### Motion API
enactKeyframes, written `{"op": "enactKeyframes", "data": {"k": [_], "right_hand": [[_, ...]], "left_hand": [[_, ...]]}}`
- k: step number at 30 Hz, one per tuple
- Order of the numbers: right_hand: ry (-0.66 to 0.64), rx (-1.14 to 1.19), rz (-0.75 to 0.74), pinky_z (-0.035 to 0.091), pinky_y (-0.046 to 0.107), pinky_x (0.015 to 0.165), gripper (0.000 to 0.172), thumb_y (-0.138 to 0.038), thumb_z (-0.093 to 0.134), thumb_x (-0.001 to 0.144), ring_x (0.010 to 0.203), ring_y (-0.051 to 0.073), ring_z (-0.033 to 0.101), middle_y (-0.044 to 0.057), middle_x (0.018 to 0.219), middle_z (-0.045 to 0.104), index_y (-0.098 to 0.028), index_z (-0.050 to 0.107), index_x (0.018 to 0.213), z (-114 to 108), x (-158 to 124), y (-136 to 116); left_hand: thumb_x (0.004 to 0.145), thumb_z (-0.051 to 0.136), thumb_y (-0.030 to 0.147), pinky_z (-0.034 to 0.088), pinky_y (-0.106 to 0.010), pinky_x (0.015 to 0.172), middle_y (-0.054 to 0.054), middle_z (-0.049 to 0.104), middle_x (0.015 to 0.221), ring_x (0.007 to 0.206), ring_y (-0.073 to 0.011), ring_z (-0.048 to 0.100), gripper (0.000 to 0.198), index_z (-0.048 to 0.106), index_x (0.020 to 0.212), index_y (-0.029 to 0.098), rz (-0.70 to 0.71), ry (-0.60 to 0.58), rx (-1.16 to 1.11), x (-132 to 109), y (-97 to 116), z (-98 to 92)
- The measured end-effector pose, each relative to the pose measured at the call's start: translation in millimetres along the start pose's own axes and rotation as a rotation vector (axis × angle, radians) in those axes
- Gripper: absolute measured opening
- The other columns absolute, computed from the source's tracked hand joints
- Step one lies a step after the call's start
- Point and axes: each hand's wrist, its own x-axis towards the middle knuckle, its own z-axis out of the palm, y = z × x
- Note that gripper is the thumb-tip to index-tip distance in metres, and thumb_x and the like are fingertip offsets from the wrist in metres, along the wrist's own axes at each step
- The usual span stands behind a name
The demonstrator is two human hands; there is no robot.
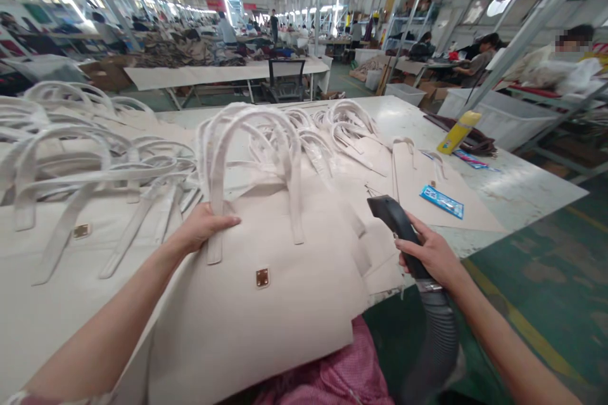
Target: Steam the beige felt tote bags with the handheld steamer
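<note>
My left hand (209, 224) grips the upper left edge of a cream bag panel (294, 310), its thumb lying on the front beside a strap end. The panel carries looped handles (247, 117) and a small gold metal plate (263, 278), and its lower part hangs over the table's near edge above my lap. My right hand (427, 250) is wrapped round a black nozzle (396, 218) joined to a ribbed grey hose (437, 329). The nozzle's tip points left, a little to the right of the panel and apart from it.
More cream panels with handles (61, 171) lie at the left and behind. On the white table (517, 190) rest a yellow bottle (458, 133), a blue packet (441, 201) and dark brown strips (475, 139). Beyond are a chair (286, 79), bins (494, 114) and several people.
</note>
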Motion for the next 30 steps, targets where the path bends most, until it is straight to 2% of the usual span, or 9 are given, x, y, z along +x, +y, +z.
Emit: {"op": "enactKeyframes", "data": {"k": [4,6,9,13,17,22,26,28,30], "right_hand": [[-0.019,0.020,0.121,0.046,0.025,0.036,0.086,-0.033,0.066,0.064,0.039,0.015,0.054,-0.006,0.053,0.056,-0.023,0.022,0.137,-11,-13,16],[-0.089,0.027,0.163,0.045,0.025,0.037,0.083,-0.033,0.063,0.068,0.040,0.015,0.055,-0.006,0.052,0.058,-0.024,0.020,0.137,-11,-21,25],[-0.243,0.030,0.227,0.043,0.023,0.038,0.077,-0.031,0.057,0.074,0.039,0.015,0.055,-0.004,0.050,0.060,-0.023,0.015,0.138,-5,-32,35],[-0.399,0.087,0.264,0.041,0.021,0.034,0.075,-0.026,0.055,0.075,0.035,0.014,0.053,-0.004,0.044,0.058,-0.023,0.015,0.138,13,-32,43],[-0.315,0.130,0.199,0.045,0.023,0.035,0.072,-0.024,0.057,0.071,0.038,0.014,0.056,-0.005,0.053,0.059,-0.024,0.024,0.135,34,-4,40],[-0.232,0.122,0.108,0.047,0.023,0.034,0.069,-0.024,0.061,0.067,0.041,0.014,0.057,-0.003,0.062,0.059,-0.023,0.034,0.131,54,60,24],[-0.179,0.119,0.040,0.048,0.022,0.034,0.074,-0.024,0.062,0.067,0.041,0.014,0.058,-0.004,0.058,0.056,-0.022,0.029,0.133,50,98,7],[-0.165,0.124,0.015,0.049,0.022,0.036,0.073,-0.024,0.061,0.068,0.043,0.014,0.059,-0.005,0.061,0.056,-0.025,0.028,0.133,40,97,0],[-0.177,0.126,0.014,0.049,0.023,0.037,0.071,-0.024,0.061,0.069,0.044,0.014,0.059,-0.004,0.064,0.057,-0.026,0.029,0.133,31,83,-2]], "left_hand": [[0.046,0.074,0.027,0.049,-0.026,0.050,-0.003,0.063,0.062,0.057,-0.0196,0.060,0.032,0.059,0.071,0.013,-0.104,0.107,-0.013,16,-51,-8.7],[0.047,0.074,0.027,0.049,-0.026,0.050,-0.004,0.064,0.064,0.059,-0.0201,0.060,0.033,0.058,0.073,0.013,-0.138,0.150,-0.025,19,-72,-5.3],[0.049,0.074,0.028,0.050,-0.026,0.054,-0.004,0.064,0.068,0.063,-0.0201,0.061,0.036,0.058,0.078,0.013,-0.123,0.171,-0.063,20,-89,-2.1],[0.051,0.072,0.032,0.049,-0.025,0.052,-0.004,0.064,0.066,0.064,-0.0210,0.061,0.035,0.059,0.077,0.012,-0.100,0.179,0.039,21,-95,-4.5],[0.054,0.070,0.033,0.049,-0.025,0.055,-0.004,0.064,0.070,0.068,-0.0215,0.061,0.033,0.060,0.079,0.013,-0.033,0.147,0.094,23,-97,-5.4],[0.053,0.070,0.033,0.049,-0.026,0.057,-0.002,0.063,0.067,0.067,-0.0214,0.060,0.031,0.060,0.076,0.015,0.003,0.164,0.097,21,-90,-0.6],[0.052,0.070,0.032,0.050,-0.026,0.055,-0.002,0.063,0.065,0.065,-0.0216,0.061,0.029,0.059,0.072,0.015,-0.053,0.201,0.097,14,-81,4.1],[0.052,0.070,0.032,0.050,-0.026,0.054,-0.003,0.063,0.064,0.065,-0.0221,0.061,0.028,0.058,0.071,0.015,-0.089,0.223,0.091,13,-81,5.3],[0.053,0.070,0.033,0.050,-0.026,0.053,-0.003,0.063,0.064,0.066,-0.0221,0.061,0.028,0.058,0.071,0.015,-0.088,0.229,0.079,13,-84,5.4]]}}
